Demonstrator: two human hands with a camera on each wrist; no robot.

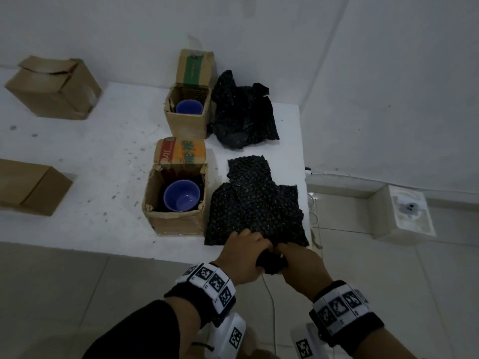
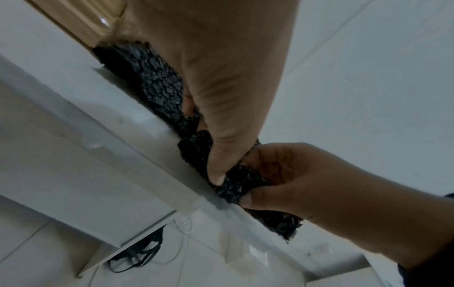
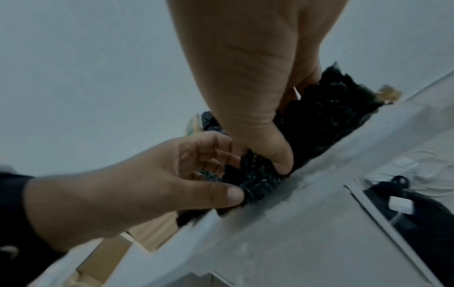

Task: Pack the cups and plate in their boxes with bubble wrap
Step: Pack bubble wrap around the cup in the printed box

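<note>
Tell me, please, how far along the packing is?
Done: a blue cup sits in the near box, another in the far box. In hand: both hands pinch the near bubble wrap. Left: covering, closing; no plate visible.

Black bubble wrap (image 1: 255, 208); blue cups (image 1: 182, 195); brown boxes (image 1: 166, 218).

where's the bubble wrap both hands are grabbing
In the head view, the black bubble wrap sheet lies at the table's near right edge, just right of the nearer open box, its near edge held by both hands.
</note>
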